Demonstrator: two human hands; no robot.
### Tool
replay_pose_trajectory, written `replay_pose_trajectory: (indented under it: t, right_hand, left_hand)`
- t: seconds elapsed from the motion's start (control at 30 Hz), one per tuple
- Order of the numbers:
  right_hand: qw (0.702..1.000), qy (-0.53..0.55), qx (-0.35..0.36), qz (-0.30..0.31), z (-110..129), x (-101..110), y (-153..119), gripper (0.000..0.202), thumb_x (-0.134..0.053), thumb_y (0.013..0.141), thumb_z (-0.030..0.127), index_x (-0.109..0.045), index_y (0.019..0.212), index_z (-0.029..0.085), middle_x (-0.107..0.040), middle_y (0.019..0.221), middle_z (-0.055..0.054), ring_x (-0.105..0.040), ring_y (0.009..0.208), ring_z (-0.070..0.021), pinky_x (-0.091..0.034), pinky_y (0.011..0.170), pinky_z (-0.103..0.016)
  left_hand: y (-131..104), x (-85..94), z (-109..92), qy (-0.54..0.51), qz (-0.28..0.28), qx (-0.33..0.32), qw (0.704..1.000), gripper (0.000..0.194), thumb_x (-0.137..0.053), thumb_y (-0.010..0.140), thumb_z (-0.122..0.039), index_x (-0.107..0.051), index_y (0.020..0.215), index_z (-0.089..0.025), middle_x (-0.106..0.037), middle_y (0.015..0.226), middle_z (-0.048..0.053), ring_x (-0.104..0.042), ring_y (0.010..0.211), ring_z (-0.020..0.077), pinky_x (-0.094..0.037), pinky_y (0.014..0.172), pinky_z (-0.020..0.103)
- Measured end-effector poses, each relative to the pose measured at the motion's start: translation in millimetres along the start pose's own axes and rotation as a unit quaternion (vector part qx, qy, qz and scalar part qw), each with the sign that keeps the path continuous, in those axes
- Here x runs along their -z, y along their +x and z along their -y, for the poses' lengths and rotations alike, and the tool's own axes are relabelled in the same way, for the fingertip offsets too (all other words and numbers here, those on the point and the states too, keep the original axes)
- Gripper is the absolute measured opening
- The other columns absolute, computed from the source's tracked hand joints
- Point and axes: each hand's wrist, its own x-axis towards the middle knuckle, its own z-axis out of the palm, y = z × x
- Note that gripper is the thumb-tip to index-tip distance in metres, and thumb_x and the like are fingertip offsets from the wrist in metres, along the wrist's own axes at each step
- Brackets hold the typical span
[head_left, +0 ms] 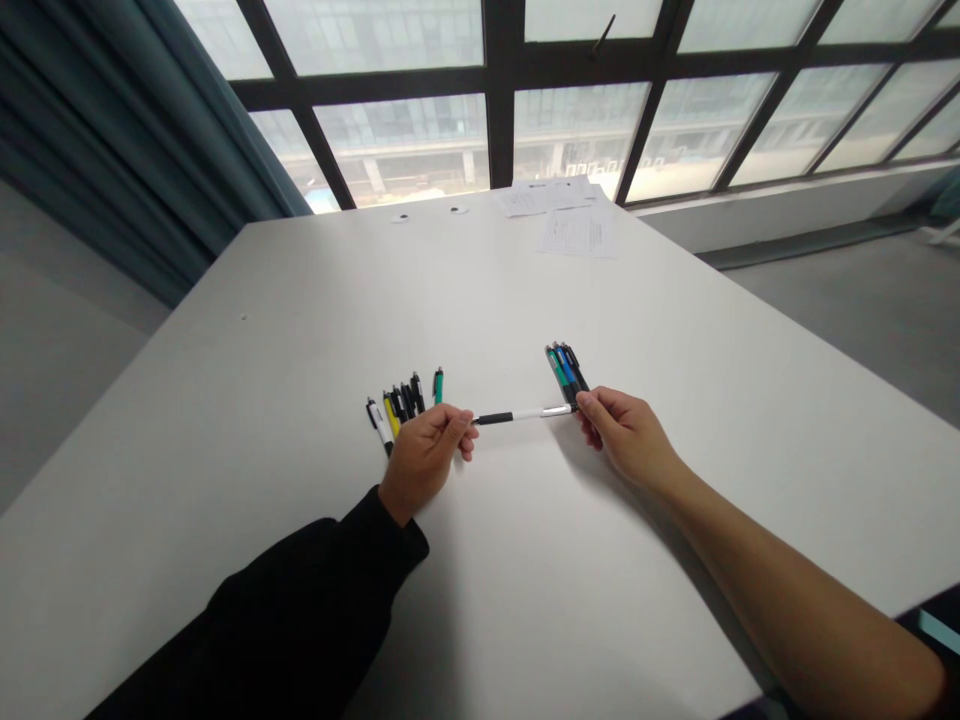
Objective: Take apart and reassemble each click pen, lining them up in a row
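Observation:
Between my two hands a white pen (527, 413) with a black grip is held level above the table. My left hand (429, 450) pinches its black tip end, and my right hand (624, 430) pinches its clicker end. Behind my left hand lies a row of pens: a white pen (379, 423), a yellow pen (391, 411), several black pens (407, 399) and a green pen (439, 386). Just past my right hand, a green pen (556, 369), a blue pen (565, 368) and a black pen (576, 366) lie side by side, their lower ends partly hidden.
The white table (315, 300) reaches to a dark-framed window (501, 90). Printed papers (576, 233) lie at its far edge, near two small white pieces with dark spots (401, 218). A blue-grey curtain (150, 130) hangs at the left.

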Motion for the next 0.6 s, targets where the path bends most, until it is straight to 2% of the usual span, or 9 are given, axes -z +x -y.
replay_pose_trajectory:
  t: [0.1, 0.27, 0.37, 0.5, 0.6]
  right_hand:
    - [1.0, -0.009, -0.005, -0.009, 3.5, 0.1, 0.4, 0.052, -0.054, 0.093, 0.065, -0.054, 0.069, 0.019, -0.053, 0.055, 0.003, -0.048, 0.049, -0.0116, -0.037, 0.05, -0.025]
    - [0.999, -0.037, 0.0, -0.03, 7.3, 1.2, 2.3, 0.058, -0.049, 0.093, 0.068, -0.05, 0.062, 0.019, -0.05, 0.05, 0.003, -0.046, 0.046, -0.0113, -0.035, 0.05, -0.026]
    - [0.998, -0.052, -0.003, -0.04, 9.3, 2.4, 3.0, 0.059, -0.048, 0.094, 0.067, -0.05, 0.06, 0.019, -0.051, 0.049, 0.002, -0.046, 0.046, -0.0114, -0.036, 0.051, -0.026]
    - [0.998, -0.053, -0.006, -0.017, 13.5, 1.3, 1.3, 0.057, -0.051, 0.094, 0.064, -0.05, 0.059, 0.019, -0.052, 0.048, 0.002, -0.046, 0.044, -0.0108, -0.034, 0.049, -0.025]
    - [0.998, -0.06, 0.0, 0.027, 14.6, -1.6, -1.5, 0.057, -0.052, 0.094, 0.063, -0.051, 0.057, 0.019, -0.052, 0.047, 0.002, -0.045, 0.044, -0.0102, -0.034, 0.049, -0.025]
  left_hand:
    - [-3.1, 0.5, -0.5, 0.001, 0.039, 0.025, 0.999, 0.042, -0.054, 0.098, -0.048, -0.062, 0.075, -0.014, -0.063, 0.061, 0.0, -0.058, 0.047, 0.0088, -0.047, 0.049, 0.021]
    - [-8.1, -2.6, -3.0, -0.008, 0.15, 0.073, 0.986, 0.051, -0.048, 0.099, -0.055, -0.058, 0.069, -0.014, -0.06, 0.058, 0.0, -0.056, 0.044, 0.0092, -0.043, 0.046, 0.022]
    - [-8.9, -5.8, -5.3, -0.019, 0.216, 0.126, 0.968, 0.056, -0.047, 0.097, -0.06, -0.059, 0.067, -0.014, -0.058, 0.055, 0.001, -0.054, 0.043, 0.0102, -0.042, 0.046, 0.023]
    - [-9.4, -9.4, -13.3, -0.04, 0.293, 0.154, 0.943, 0.056, -0.047, 0.097, -0.06, -0.07, 0.085, -0.01, -0.065, 0.068, 0.005, -0.061, 0.059, 0.0133, -0.049, 0.06, 0.026]
    - [-12.8, -14.5, -23.1, -0.065, 0.357, 0.155, 0.919, 0.045, -0.058, 0.094, -0.055, -0.07, 0.1, -0.012, -0.066, 0.077, 0.004, -0.058, 0.068, 0.0125, -0.047, 0.066, 0.025]
